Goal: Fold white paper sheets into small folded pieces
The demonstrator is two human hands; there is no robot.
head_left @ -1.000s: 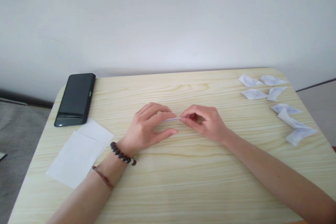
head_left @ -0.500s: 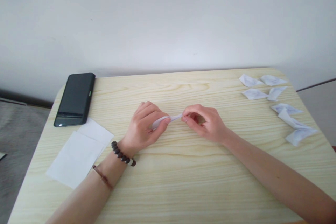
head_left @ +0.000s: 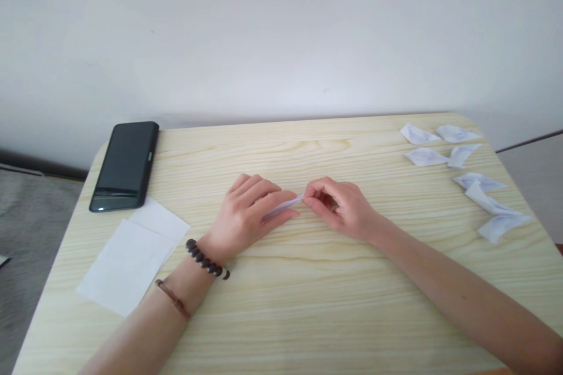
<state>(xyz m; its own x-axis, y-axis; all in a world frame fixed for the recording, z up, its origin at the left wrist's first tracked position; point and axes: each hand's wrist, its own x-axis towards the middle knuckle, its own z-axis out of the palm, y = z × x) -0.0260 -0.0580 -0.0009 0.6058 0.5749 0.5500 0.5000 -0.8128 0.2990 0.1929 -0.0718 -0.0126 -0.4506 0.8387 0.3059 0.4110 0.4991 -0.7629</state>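
Note:
Between my two hands, over the middle of the table, is a narrow strip of folded white paper (head_left: pixel 281 207). My left hand (head_left: pixel 251 206) is closed on it, the thumb below and the fingers along the top, hiding its left part. With thumb and forefinger, my right hand (head_left: pixel 338 205) pinches the pointed right tip. Dark beads and a thin brown bracelet circle my left wrist.
A black phone-like device (head_left: pixel 125 164) lies at the table's (head_left: pixel 281 316) back left corner. White paper sheets (head_left: pixel 125 263) lie in front of it, overlapping. Several folded paper pieces (head_left: pixel 425 156) are spread along the right side. A white wall (head_left: pixel 281 35) rises behind.
My left hand has slid right along the folded paper, its fingers now closer to my right hand. The right hand keeps its pinch on the tip, with only a slight shift.

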